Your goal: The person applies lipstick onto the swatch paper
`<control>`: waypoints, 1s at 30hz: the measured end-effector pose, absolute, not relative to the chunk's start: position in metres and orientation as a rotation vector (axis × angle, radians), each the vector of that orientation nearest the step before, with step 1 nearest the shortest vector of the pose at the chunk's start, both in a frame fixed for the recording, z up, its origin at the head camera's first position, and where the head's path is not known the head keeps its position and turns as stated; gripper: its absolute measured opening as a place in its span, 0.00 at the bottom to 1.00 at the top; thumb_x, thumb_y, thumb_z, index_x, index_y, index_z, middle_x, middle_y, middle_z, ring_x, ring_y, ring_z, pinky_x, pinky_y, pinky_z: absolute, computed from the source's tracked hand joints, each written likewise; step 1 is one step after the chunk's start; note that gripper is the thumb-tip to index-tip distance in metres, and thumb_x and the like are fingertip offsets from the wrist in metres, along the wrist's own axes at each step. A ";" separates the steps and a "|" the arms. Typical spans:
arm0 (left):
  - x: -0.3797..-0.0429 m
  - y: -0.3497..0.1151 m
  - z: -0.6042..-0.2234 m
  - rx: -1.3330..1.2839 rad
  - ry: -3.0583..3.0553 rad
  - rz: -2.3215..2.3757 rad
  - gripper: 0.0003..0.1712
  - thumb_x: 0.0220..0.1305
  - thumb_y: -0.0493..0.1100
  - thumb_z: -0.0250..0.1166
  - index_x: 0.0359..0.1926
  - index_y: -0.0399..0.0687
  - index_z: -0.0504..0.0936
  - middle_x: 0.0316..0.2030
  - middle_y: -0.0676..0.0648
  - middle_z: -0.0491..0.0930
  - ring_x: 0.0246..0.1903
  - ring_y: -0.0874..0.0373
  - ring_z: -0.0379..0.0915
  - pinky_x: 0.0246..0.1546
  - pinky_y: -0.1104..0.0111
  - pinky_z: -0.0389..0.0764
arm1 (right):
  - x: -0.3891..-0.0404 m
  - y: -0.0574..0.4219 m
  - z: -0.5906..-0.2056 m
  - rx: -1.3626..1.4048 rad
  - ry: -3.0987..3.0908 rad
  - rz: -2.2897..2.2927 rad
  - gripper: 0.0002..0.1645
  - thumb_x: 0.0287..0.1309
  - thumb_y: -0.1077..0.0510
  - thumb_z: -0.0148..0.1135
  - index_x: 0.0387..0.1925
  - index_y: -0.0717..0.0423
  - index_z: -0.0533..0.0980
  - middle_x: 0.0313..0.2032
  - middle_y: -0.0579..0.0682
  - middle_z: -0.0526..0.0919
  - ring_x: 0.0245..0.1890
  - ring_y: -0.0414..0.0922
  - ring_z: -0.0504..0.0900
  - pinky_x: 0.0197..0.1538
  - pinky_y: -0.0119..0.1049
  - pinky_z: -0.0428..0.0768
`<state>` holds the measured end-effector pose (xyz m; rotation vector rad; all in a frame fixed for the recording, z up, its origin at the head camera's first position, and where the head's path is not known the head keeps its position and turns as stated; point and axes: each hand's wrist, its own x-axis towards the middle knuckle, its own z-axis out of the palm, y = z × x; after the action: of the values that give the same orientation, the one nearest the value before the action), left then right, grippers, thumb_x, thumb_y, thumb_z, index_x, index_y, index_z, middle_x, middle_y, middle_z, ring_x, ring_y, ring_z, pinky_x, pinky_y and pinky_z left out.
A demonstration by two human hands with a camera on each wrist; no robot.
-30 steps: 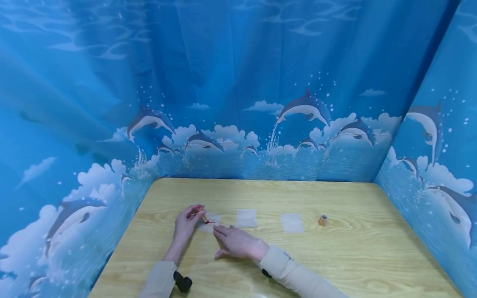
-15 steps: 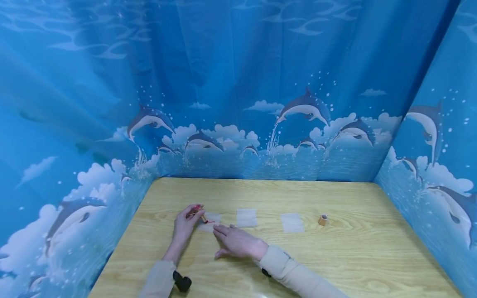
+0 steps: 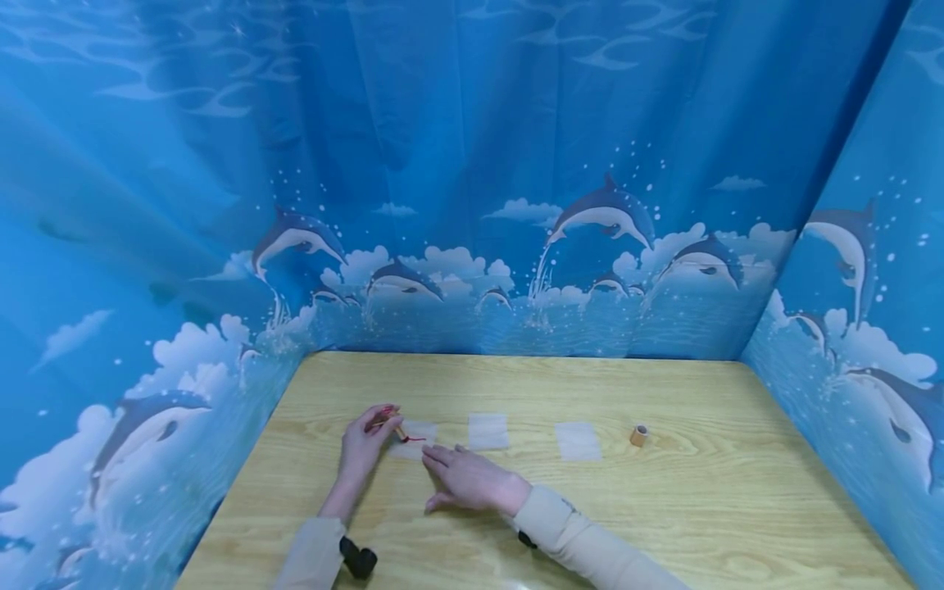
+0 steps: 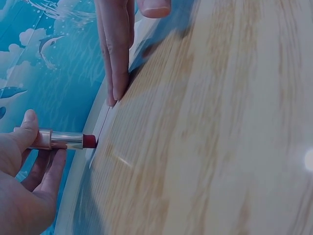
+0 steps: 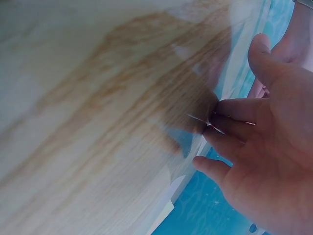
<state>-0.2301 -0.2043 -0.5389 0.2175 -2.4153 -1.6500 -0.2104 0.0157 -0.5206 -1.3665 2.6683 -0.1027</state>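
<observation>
In the head view my left hand [image 3: 361, 449] is at the left of the table, holding a lipstick between thumb and fingers. The left wrist view shows the lipstick [image 4: 68, 140] with a metallic tube and a dark red tip, right at the paper's surface. Under it lies a thin white paper square [image 3: 424, 428], marked with a short red line [image 3: 416, 439]. My right hand [image 3: 472, 479] lies with straight fingers, its fingertips [image 4: 117, 95] at the near right edge of that paper. Nothing is in its grip.
To the right lie a second white paper square [image 3: 488, 431] and a third [image 3: 578, 441]. Beyond them is a small gold-brown lipstick cap [image 3: 638, 436], its opening showing. A blue dolphin curtain [image 3: 472, 205] hangs along the back and sides of the wooden table [image 3: 664, 524].
My left hand has slid slightly left with the lipstick, and the red line shows a little longer. The right hand stays where it was.
</observation>
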 end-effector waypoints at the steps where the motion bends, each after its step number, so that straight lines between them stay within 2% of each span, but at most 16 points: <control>1: -0.230 -0.205 -0.539 0.219 -2.412 -1.656 0.19 0.69 0.44 0.68 0.57 0.43 0.83 0.52 0.41 0.85 0.55 0.47 0.79 0.62 0.54 0.78 | -0.210 0.016 -0.521 -1.368 2.669 -0.101 0.49 0.66 0.31 0.56 0.74 0.60 0.62 0.76 0.54 0.61 0.75 0.46 0.60 0.76 0.44 0.64; 8: -0.229 -0.207 -0.539 0.225 -2.407 -1.642 0.18 0.68 0.44 0.69 0.56 0.44 0.84 0.52 0.42 0.85 0.55 0.48 0.80 0.61 0.57 0.79 | -0.210 0.015 -0.520 -1.379 2.673 -0.077 0.49 0.66 0.31 0.56 0.75 0.60 0.62 0.76 0.54 0.61 0.75 0.46 0.61 0.76 0.44 0.65; 14: -0.228 -0.209 -0.540 0.233 -2.388 -1.632 0.18 0.66 0.44 0.70 0.55 0.44 0.84 0.51 0.42 0.86 0.53 0.50 0.81 0.55 0.72 0.81 | -0.211 0.015 -0.522 -1.374 2.664 -0.098 0.49 0.66 0.31 0.55 0.75 0.60 0.61 0.76 0.54 0.60 0.75 0.46 0.60 0.76 0.44 0.64; 17: -0.228 -0.209 -0.540 0.237 -2.368 -1.640 0.18 0.66 0.43 0.71 0.54 0.43 0.85 0.50 0.42 0.86 0.52 0.50 0.82 0.52 0.75 0.81 | -0.212 0.016 -0.523 -1.376 2.654 -0.121 0.49 0.67 0.32 0.55 0.75 0.60 0.61 0.76 0.54 0.60 0.75 0.47 0.60 0.76 0.45 0.64; 19: -0.227 -0.209 -0.540 0.245 -2.357 -1.645 0.19 0.66 0.43 0.70 0.55 0.42 0.84 0.51 0.41 0.86 0.51 0.52 0.82 0.51 0.78 0.80 | -0.212 0.016 -0.523 -1.375 2.651 -0.124 0.49 0.67 0.32 0.55 0.75 0.60 0.61 0.76 0.54 0.60 0.75 0.47 0.60 0.76 0.45 0.65; 23: -0.226 -0.213 -0.540 0.315 -2.285 -1.714 0.20 0.67 0.44 0.70 0.57 0.41 0.83 0.51 0.40 0.85 0.47 0.65 0.79 0.48 0.84 0.77 | -0.212 0.015 -0.524 -1.360 2.654 -0.117 0.49 0.67 0.32 0.55 0.75 0.60 0.61 0.76 0.54 0.60 0.75 0.46 0.60 0.76 0.44 0.64; 27: -0.223 -0.217 -0.540 0.389 -2.108 -1.896 0.23 0.68 0.46 0.69 0.58 0.37 0.81 0.48 0.45 0.85 0.40 0.72 0.78 0.47 0.79 0.82 | -0.212 0.014 -0.524 -1.346 2.665 -0.110 0.49 0.66 0.31 0.55 0.75 0.60 0.61 0.76 0.53 0.60 0.75 0.46 0.61 0.76 0.43 0.64; 30: -0.221 -0.219 -0.538 0.422 -1.961 -2.051 0.26 0.69 0.46 0.68 0.60 0.33 0.78 0.45 0.52 0.84 0.40 0.71 0.80 0.48 0.72 0.86 | -0.213 0.014 -0.525 -1.337 2.673 -0.122 0.49 0.66 0.31 0.55 0.75 0.59 0.62 0.76 0.53 0.61 0.75 0.46 0.61 0.76 0.43 0.64</control>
<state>-0.2212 -0.2194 -0.5384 0.4217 -1.9612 -2.0513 -0.2128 0.0137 -0.5252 -1.3372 2.6727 -0.1217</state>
